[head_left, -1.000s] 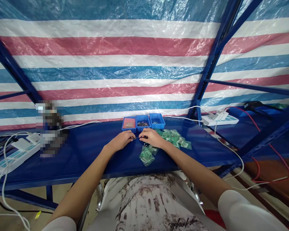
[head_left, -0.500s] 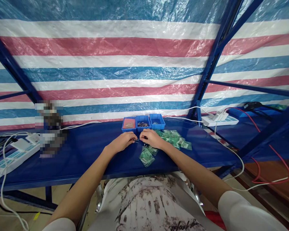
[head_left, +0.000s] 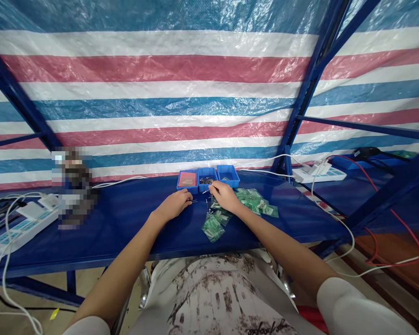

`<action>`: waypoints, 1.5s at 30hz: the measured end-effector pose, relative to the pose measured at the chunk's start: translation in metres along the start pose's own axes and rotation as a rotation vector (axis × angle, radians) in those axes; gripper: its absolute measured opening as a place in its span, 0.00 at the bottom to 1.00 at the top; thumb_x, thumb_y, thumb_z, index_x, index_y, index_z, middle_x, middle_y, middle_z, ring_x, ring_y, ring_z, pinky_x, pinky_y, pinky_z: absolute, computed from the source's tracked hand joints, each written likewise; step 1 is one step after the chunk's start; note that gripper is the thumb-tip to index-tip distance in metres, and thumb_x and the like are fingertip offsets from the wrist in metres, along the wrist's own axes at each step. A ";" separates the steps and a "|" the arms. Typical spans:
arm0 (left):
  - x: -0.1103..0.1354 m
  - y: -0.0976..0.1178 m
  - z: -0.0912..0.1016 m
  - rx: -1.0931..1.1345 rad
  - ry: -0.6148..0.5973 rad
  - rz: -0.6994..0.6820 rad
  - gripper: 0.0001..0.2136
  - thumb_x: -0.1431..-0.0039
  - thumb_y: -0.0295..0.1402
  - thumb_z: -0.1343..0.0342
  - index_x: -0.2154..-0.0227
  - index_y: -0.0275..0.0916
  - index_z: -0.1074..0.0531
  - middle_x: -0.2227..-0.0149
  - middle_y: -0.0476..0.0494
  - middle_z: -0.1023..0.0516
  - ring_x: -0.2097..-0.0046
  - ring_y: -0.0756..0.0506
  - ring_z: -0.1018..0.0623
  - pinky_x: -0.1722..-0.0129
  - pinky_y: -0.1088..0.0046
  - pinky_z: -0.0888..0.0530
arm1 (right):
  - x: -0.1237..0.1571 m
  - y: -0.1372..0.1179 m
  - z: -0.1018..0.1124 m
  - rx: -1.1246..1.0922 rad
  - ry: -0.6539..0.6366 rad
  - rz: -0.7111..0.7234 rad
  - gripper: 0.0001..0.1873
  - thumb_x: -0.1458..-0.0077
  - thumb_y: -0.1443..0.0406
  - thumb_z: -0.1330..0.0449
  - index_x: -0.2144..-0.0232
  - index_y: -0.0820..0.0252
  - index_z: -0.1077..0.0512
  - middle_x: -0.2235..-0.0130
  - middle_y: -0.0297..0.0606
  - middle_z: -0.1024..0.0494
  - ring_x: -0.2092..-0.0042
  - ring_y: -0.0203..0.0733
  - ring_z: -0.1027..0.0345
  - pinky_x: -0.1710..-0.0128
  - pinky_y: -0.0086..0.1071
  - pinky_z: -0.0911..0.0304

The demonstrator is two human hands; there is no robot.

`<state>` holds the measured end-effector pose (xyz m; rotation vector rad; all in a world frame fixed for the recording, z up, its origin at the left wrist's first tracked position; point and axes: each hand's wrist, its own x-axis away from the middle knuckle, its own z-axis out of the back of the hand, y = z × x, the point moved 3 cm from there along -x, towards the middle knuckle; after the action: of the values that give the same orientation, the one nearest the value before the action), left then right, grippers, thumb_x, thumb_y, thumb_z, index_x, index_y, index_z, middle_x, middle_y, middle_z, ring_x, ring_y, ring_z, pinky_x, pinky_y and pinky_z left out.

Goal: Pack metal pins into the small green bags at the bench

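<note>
From my remote seat I take the middle tray [head_left: 206, 172] as my mark; it holds a loose heap of small metal pieces [head_left: 205, 181]. My right hand [head_left: 225, 195] is the nearer one: its fingertips are at the tray's near edge, so from that hand the heap lies just beyond and to the left. My left hand [head_left: 178, 204] is farther off, on my side of the tray and to its left, so from there the heap lies beyond and to the right. The left fingers are pinched closed on what look like a few thin pins [head_left: 194, 201]. Their long axis runs roughly crosswise, near parallel with the tray's front edge, free ends pointing right, toward the space in front of the tray. The right fingers are curled together; a slim sliver [head_left: 205, 191] shows beside their tips, in front of the tray, but I can't tell whether they grip it. Green packets [head_left: 253, 201] spread from in front of the tray to its right, partly hidden by the right hand.
</note>
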<state>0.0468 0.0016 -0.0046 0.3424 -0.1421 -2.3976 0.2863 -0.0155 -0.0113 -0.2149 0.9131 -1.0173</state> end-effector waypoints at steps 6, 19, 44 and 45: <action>0.001 0.000 0.000 -0.021 -0.003 -0.045 0.10 0.26 0.30 0.50 0.55 0.38 0.23 0.53 0.38 0.22 0.54 0.41 0.21 0.52 0.68 0.26 | -0.001 -0.002 0.005 -0.103 0.047 -0.010 0.08 0.32 0.62 0.46 0.64 0.55 0.32 0.63 0.37 0.25 0.65 0.43 0.33 0.63 0.35 0.41; 0.001 0.003 0.000 -0.032 0.011 -0.086 0.10 0.27 0.27 0.49 0.54 0.37 0.23 0.53 0.38 0.22 0.53 0.42 0.21 0.50 0.68 0.26 | -0.001 0.017 0.000 -0.240 0.076 -0.139 0.04 0.41 0.63 0.40 0.68 0.53 0.32 0.64 0.35 0.17 0.65 0.45 0.25 0.62 0.37 0.35; 0.003 0.005 0.005 0.003 0.016 -0.109 0.12 0.27 0.24 0.52 0.54 0.37 0.23 0.52 0.38 0.21 0.52 0.42 0.20 0.49 0.67 0.25 | -0.008 0.027 -0.002 -0.381 0.136 -0.134 0.13 0.36 0.55 0.40 0.60 0.55 0.21 0.58 0.42 0.18 0.64 0.46 0.26 0.60 0.42 0.29; 0.002 0.005 0.005 0.001 0.017 -0.112 0.12 0.27 0.24 0.52 0.54 0.37 0.23 0.52 0.38 0.21 0.51 0.41 0.20 0.49 0.67 0.25 | -0.008 0.027 -0.002 -0.397 0.128 -0.148 0.13 0.36 0.54 0.40 0.60 0.55 0.21 0.59 0.41 0.19 0.66 0.45 0.27 0.61 0.41 0.29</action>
<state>0.0471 -0.0039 0.0007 0.3802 -0.1187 -2.5043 0.3003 0.0064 -0.0231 -0.5622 1.2279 -0.9859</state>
